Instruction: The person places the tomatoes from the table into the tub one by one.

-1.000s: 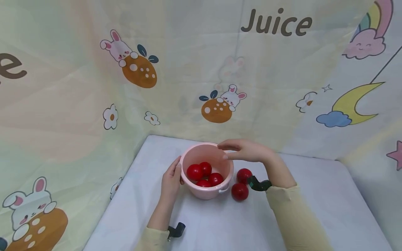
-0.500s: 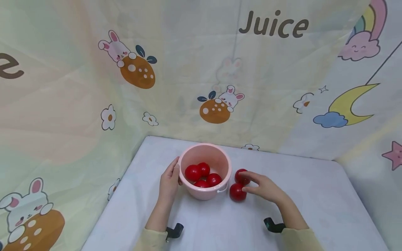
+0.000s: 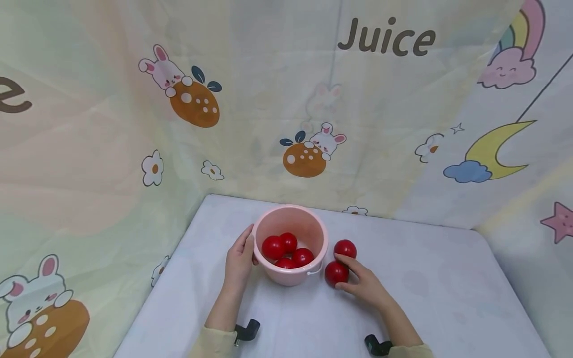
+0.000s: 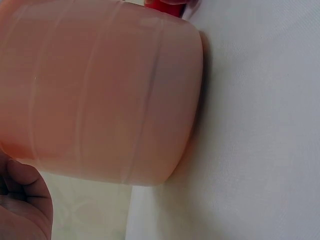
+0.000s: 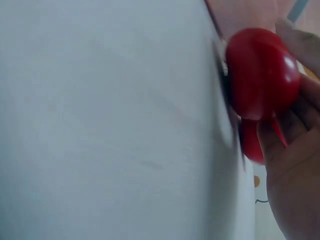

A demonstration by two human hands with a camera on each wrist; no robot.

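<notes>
My left hand (image 3: 239,262) grips the left side of a pink bucket (image 3: 288,277) at its rim, the thumb in front and the fingers partly hidden behind. Several glossy red balls (image 3: 273,246) lie on the bucket's bottom. To the bucket's right, my right hand (image 3: 363,287) holds the nearer of two red balls (image 3: 335,274) between thumb and fingers. In the right wrist view the fingers curve around this same ball (image 5: 261,75), close over the tabletop. The second ball (image 3: 345,247) sits just behind it, partly covered by the hand in the right wrist view.
A white cloth covers the table (image 3: 286,323). Behind and to the left hangs a curtain (image 3: 250,99) printed with rabbits, flowers and a moon. The bucket's thin white handle (image 3: 315,271) hangs down at its right front.
From over the bucket's right rim, my right hand has come down to the two outside balls and closed around the nearer one. My left hand has kept its place on the bucket.
</notes>
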